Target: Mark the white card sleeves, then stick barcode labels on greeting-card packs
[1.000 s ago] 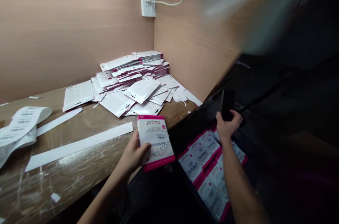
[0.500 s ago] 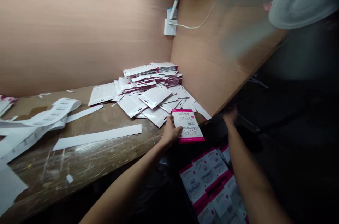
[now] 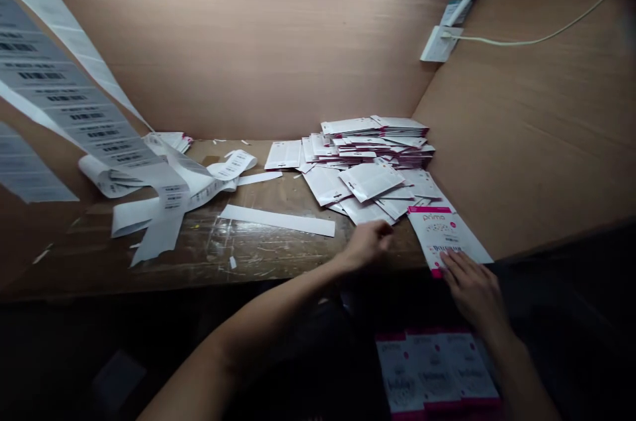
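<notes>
With your right hand, fingers open, press the flat pink-and-white paper packet softly; left hand curled, grip unclear.

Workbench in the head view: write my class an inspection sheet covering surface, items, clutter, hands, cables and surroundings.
Surface: brown bench, scratched and shiny.
Items: loose pile of white packets; prima pack at right end; pink-edged packs lower down.
Clutter: barcode label strips, long white strip, paper scraps.
Hands: left hand near front edge, grip unclear; right hand touching prima pack.
Cables: pale cable plugged into wall outlet.
Surroundings: wooden panels behind and right; dark below.
</notes>
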Available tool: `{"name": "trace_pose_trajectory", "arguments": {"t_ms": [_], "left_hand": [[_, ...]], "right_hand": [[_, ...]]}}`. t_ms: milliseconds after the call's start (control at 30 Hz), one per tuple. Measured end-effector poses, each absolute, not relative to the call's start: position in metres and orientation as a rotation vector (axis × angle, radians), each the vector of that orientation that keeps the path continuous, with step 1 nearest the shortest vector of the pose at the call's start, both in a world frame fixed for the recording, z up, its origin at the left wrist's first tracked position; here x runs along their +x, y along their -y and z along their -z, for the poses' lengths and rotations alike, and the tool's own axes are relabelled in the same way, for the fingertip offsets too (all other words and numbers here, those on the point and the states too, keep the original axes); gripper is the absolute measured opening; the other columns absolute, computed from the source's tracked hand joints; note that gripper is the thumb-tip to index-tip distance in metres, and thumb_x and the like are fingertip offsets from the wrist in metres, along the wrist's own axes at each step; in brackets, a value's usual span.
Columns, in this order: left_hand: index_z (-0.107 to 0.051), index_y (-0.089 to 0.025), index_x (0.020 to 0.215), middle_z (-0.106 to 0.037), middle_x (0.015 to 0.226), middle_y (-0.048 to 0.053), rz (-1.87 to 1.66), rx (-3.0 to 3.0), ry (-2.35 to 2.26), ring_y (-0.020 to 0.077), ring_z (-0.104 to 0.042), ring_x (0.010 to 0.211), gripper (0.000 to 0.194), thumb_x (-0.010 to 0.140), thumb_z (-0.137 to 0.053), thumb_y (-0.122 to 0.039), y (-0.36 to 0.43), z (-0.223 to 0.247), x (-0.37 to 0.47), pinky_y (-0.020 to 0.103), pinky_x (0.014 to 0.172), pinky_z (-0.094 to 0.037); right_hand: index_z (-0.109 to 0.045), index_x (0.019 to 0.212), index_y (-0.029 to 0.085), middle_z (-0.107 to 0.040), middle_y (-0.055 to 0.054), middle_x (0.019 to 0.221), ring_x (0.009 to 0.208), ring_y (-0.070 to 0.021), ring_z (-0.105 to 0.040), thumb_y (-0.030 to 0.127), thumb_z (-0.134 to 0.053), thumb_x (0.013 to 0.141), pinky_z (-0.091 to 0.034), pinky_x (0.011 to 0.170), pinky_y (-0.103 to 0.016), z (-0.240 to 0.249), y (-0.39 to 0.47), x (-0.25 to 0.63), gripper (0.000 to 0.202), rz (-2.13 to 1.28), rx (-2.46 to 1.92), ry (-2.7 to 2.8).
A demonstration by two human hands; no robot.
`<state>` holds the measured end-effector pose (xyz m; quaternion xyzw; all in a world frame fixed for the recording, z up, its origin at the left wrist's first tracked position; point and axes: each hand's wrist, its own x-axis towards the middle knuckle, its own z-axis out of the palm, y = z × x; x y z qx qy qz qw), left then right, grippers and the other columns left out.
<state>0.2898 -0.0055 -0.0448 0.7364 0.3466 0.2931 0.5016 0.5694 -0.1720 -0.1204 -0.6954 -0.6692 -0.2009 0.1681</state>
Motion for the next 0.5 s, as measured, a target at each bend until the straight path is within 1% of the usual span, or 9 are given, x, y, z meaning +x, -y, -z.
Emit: {"name": "trace_pose_trajectory", "arguments": {"t_ms": [67, 100, 167, 200, 267, 333, 367, 433, 500], "left_hand": [[-0.073, -0.018, 0.127, -0.072, 0.132, 0.016, -0.801, 1.854, -0.914, 0.0299, -0.064, 0.123, 0.041, 0.091, -0.057, -0.006, -0.023, 0.037, 0.249, 0.047, 0.112, -0.049], [-0.068, -0.018, 0.137, -0.065, 0.146, 0.018, -0.847, 1.916, -0.969, 0.0329, -0.055, 0.138, 0.054, 0.089, -0.053, 0.000, -0.039, 0.036, 0.229, 0.052, 0.119, -0.041], [-0.058, -0.022, 0.152, -0.050, 0.163, 0.018, -0.832, 2.306, -1.255, 0.0395, -0.041, 0.150, 0.071, 0.086, -0.052, 0.003, -0.073, 0.038, 0.197, 0.061, 0.120, -0.038], [-0.055, -0.021, 0.155, -0.043, 0.168, 0.019, -0.775, 2.443, -1.350, 0.0426, -0.037, 0.153, 0.072, 0.087, -0.052, 0.001, -0.088, 0.041, 0.186, 0.064, 0.118, -0.038], [-0.056, -0.021, 0.154, -0.038, 0.172, 0.019, -0.694, 2.644, -1.377, 0.0444, -0.033, 0.155, 0.066, 0.090, -0.052, -0.003, -0.113, 0.044, 0.175, 0.064, 0.115, -0.041], [-0.064, -0.022, 0.144, -0.047, 0.166, 0.018, -0.691, 2.750, -1.240, 0.0402, -0.038, 0.154, 0.053, 0.094, -0.051, -0.008, -0.129, 0.043, 0.175, 0.058, 0.112, -0.044], [-0.068, -0.022, 0.136, -0.055, 0.159, 0.017, -0.716, 2.779, -1.163, 0.0370, -0.044, 0.150, 0.046, 0.095, -0.052, -0.010, -0.134, 0.041, 0.177, 0.054, 0.111, -0.045], [-0.074, -0.022, 0.120, -0.071, 0.137, 0.015, -0.785, 2.801, -1.064, 0.0311, -0.058, 0.136, 0.033, 0.094, -0.055, -0.012, -0.139, 0.033, 0.177, 0.047, 0.108, -0.047], [-0.075, -0.022, 0.107, -0.077, 0.117, 0.013, -0.889, 2.798, -1.015, 0.0273, -0.068, 0.119, 0.024, 0.094, -0.057, -0.013, -0.142, 0.022, 0.170, 0.042, 0.104, -0.049]], "right_hand": [[-0.070, 0.137, 0.018, -0.070, -0.018, 0.144, 0.135, -0.0367, -0.062, 0.035, -0.042, 0.110, -0.041, 0.113, -0.058, 0.109, 0.163, 0.572, 0.043, 0.626, -2.071, 1.813], [-0.069, 0.138, 0.017, -0.069, -0.020, 0.145, 0.135, -0.0379, -0.061, 0.035, -0.045, 0.109, -0.041, 0.113, -0.059, 0.100, 0.155, 0.567, 0.043, 0.641, -2.083, 1.773], [-0.066, 0.143, 0.015, -0.065, -0.022, 0.148, 0.136, -0.0393, -0.059, 0.036, -0.054, 0.105, -0.042, 0.113, -0.058, 0.079, 0.126, 0.543, 0.045, 0.646, -2.032, 1.742], [-0.064, 0.146, 0.015, -0.062, -0.023, 0.151, 0.137, -0.0391, -0.057, 0.034, -0.058, 0.103, -0.042, 0.114, -0.056, 0.068, 0.106, 0.527, 0.048, 0.631, -1.967, 1.771], [-0.056, 0.154, 0.014, -0.053, -0.024, 0.160, 0.145, -0.0392, -0.050, 0.026, -0.061, 0.099, -0.037, 0.118, -0.055, 0.049, 0.060, 0.493, 0.057, 0.584, -1.835, 1.920], [-0.052, 0.158, 0.013, -0.046, -0.024, 0.165, 0.151, -0.0396, -0.042, 0.013, -0.060, 0.094, -0.032, 0.121, -0.056, 0.035, 0.012, 0.463, 0.065, 0.493, -1.734, 2.070], [-0.053, 0.156, 0.012, -0.048, -0.024, 0.164, 0.150, -0.0377, -0.043, 0.007, -0.058, 0.091, -0.032, 0.121, -0.055, 0.029, -0.010, 0.453, 0.065, 0.445, -1.702, 2.107], [-0.060, 0.146, 0.009, -0.062, -0.022, 0.151, 0.139, -0.0310, -0.055, 0.000, -0.054, 0.090, -0.039, 0.115, -0.048, 0.018, -0.046, 0.445, 0.057, 0.393, -1.672, 2.130], [-0.070, 0.125, 0.008, -0.076, -0.019, 0.127, 0.118, -0.0248, -0.067, 0.000, -0.054, 0.092, -0.047, 0.104, -0.039, 0.008, -0.068, 0.451, 0.038, 0.384, -1.658, 2.105]]}}
